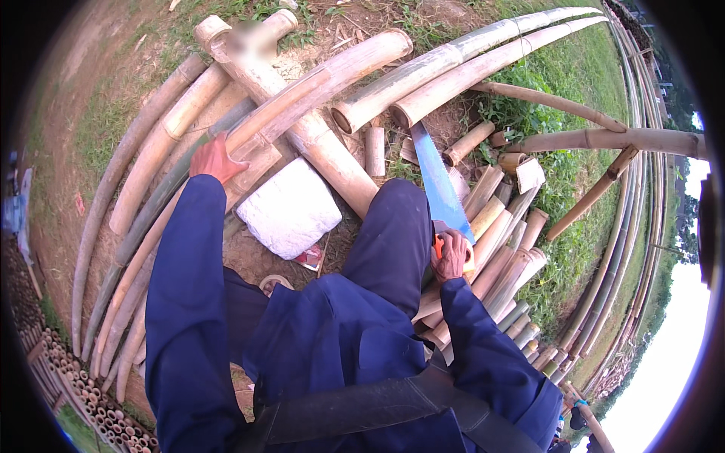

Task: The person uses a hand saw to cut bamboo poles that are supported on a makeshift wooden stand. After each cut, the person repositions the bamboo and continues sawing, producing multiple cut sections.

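My right hand [451, 257] is closed around the orange handle of a hand saw [440, 181]. The saw's long blue blade points away from me, its far tip close to the cut end of a thick bamboo pole [483, 72]. At the left, my left hand [217, 160] grips a long bamboo pole [302, 94] from above, thumb toward the right. That pole crosses over a thick bamboo log [321, 143] lying on the ground. A white block [291, 210] sits between my left arm and my knee.
Several cut bamboo pieces [491, 226] are piled beside my right hand. More long poles [136, 181] lie to the left. At the right stands a bamboo frame [589, 140] over grass, with long poles behind it. Stacked bamboo tubes [98, 404] show at the lower left.
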The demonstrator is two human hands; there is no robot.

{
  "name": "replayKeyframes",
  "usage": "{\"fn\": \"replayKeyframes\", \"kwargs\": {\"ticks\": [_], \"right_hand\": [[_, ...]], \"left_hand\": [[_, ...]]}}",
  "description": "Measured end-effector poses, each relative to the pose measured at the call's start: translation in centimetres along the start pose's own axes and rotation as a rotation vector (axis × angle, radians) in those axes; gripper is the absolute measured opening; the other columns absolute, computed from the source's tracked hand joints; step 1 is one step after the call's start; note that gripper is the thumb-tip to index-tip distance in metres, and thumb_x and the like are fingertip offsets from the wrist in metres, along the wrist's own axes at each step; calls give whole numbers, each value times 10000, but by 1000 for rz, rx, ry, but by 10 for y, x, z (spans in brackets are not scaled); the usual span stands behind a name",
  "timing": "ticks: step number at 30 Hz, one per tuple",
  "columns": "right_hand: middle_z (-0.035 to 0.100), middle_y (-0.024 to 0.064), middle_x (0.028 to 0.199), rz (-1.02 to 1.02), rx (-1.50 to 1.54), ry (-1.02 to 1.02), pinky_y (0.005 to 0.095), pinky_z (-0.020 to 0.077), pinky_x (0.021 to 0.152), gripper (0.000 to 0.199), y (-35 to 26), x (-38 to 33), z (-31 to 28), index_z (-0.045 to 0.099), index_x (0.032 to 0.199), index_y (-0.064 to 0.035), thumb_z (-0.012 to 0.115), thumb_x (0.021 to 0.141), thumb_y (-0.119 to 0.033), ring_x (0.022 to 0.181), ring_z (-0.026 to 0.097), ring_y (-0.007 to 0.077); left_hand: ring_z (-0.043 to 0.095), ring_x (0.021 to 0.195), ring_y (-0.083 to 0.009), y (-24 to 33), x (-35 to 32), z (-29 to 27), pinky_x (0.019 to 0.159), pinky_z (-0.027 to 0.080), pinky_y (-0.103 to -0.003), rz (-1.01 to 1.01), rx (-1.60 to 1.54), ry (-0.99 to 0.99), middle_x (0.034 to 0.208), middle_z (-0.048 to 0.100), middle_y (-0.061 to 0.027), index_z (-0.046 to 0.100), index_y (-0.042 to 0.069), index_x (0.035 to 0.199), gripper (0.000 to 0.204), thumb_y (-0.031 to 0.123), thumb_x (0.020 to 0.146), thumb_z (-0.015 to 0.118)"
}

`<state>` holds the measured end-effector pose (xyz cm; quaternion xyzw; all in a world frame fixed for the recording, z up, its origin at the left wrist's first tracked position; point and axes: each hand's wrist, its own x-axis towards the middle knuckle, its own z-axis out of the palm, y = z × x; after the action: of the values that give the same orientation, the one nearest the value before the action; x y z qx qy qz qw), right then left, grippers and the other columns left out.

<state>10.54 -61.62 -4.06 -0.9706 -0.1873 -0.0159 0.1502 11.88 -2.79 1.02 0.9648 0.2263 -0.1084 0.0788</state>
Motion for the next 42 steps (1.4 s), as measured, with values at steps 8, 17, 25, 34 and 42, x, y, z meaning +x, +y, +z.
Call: {"fn": "replayKeyframes", "kwargs": {"ticks": [8, 17, 25, 34, 42], "right_hand": [[571, 141, 1173, 245, -240, -164, 499, 381, 1035, 498, 4, -46, -9, 590, 1126, -72, 811, 713, -241, 1153, 530, 356], [657, 177, 731, 463, 146, 70, 386, 520, 688, 249, -7, -31, -117, 703, 974, 9, 671, 845, -202, 668, 656, 258], [641, 65, 706, 335, 519, 228, 300, 508, 674, 320, -65, -15, -205, 696, 1051, 30, 729, 872, -234, 674, 617, 134], [595, -14, 663, 29, 937, 84, 208, 430, 509, 221, -135, 189, -74, 639, 984, -3, 742, 960, -198, 542, 531, 49], [705, 84, 872, -91, 877, -79, 289, 509, 709, 253, -152, 228, -53, 698, 1089, 5, 759, 938, -189, 757, 628, 120]], "left_hand": [[706, 1056, -360, 5, -4, -13, 926, 562, -456, -24, -42, -7, 1146, 719, -217, 579, 32, 1355, 862, 468, 676, 881], [706, 1041, -366, 1, -2, -7, 912, 563, -461, -24, -60, -1, 1125, 720, -216, 596, 29, 1315, 793, 436, 688, 862], [709, 1016, -376, 1, -4, -7, 917, 562, -460, -40, -65, -7, 1097, 725, -222, 598, 32, 1324, 807, 427, 674, 867], [695, 1021, -393, 4, -8, -9, 912, 547, -475, -44, -93, 39, 1089, 720, -230, 623, 34, 1282, 796, 432, 646, 888], [684, 1039, -391, 10, -7, -14, 920, 545, -475, -45, -108, 31, 1112, 714, -213, 636, 43, 1256, 743, 402, 651, 874]]}}
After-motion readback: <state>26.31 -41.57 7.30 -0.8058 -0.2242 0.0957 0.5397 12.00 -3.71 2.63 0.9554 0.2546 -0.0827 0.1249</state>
